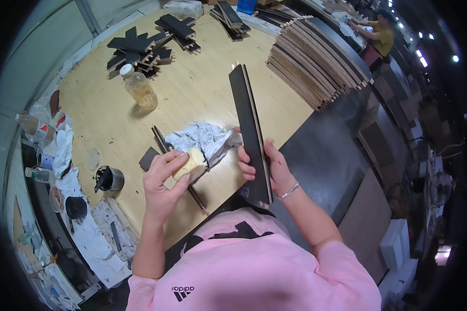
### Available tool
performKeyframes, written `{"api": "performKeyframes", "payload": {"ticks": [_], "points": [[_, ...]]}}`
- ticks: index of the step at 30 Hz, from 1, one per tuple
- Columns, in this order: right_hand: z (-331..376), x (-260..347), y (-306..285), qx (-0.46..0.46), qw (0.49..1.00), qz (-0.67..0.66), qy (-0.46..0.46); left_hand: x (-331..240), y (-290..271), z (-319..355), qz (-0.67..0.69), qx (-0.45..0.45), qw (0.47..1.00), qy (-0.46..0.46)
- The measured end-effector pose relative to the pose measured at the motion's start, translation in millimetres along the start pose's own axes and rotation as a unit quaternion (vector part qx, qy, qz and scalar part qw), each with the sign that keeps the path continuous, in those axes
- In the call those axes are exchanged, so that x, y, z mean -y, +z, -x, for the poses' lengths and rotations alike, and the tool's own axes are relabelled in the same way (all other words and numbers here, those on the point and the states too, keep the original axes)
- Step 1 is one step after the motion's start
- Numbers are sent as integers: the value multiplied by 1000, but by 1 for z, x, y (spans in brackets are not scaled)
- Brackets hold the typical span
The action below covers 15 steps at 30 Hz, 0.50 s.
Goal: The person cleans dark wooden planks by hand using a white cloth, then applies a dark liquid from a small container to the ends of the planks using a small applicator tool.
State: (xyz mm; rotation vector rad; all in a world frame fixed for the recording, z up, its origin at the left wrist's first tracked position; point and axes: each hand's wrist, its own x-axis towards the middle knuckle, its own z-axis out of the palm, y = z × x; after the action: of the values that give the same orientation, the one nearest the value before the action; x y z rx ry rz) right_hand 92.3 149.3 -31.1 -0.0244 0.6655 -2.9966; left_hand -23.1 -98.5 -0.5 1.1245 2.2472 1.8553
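Dark plank (250,132), long and narrow with a pale core showing along its edge, stands on edge in the right hand (275,168), its near end close to the person's chest and its far end reaching out over the middle of the counter (192,88). The right fingers (245,168) are wrapped round the lower part of the plank, thumb on the right face and fingertips on the left face, so the hand is clenched on it. The left hand (163,181) grasps a yellowish sponge block (190,161), fingers curled over its top, just left of the plank and a little apart from it, above a thin dark strip (179,168) that lies near the counter's near edge. Crumpled grey paper (200,137) lies between the two hands, touching the sponge's far side.

As a judgement, the step in hand looks like dressing or wiping the plank's edge with the sponge: the plank is held ready and the sponge is not yet on it. The next move would call for bringing the sponge across to the plank's left face or edge and keeping the plank steady and upright while it is rubbed.

A clear bottle (138,85) of pale liquid stands toward the counter's left side, dark offcuts (140,46) lie at the far left corner, and a fanned stack of boards (316,62) leans at the far right edge.
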Motion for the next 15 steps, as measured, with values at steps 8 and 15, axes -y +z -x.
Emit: {"api": "performKeyframes", "payload": {"ticks": [8, 15], "points": [[-30, 14, 22, -138, 989, 56, -14, -22, 17, 8, -79, 61, 992, 82], [-43, 8, 13, -146, 987, 60, -20, -48, 51, 10, -56, 89, 978, 181]]}}
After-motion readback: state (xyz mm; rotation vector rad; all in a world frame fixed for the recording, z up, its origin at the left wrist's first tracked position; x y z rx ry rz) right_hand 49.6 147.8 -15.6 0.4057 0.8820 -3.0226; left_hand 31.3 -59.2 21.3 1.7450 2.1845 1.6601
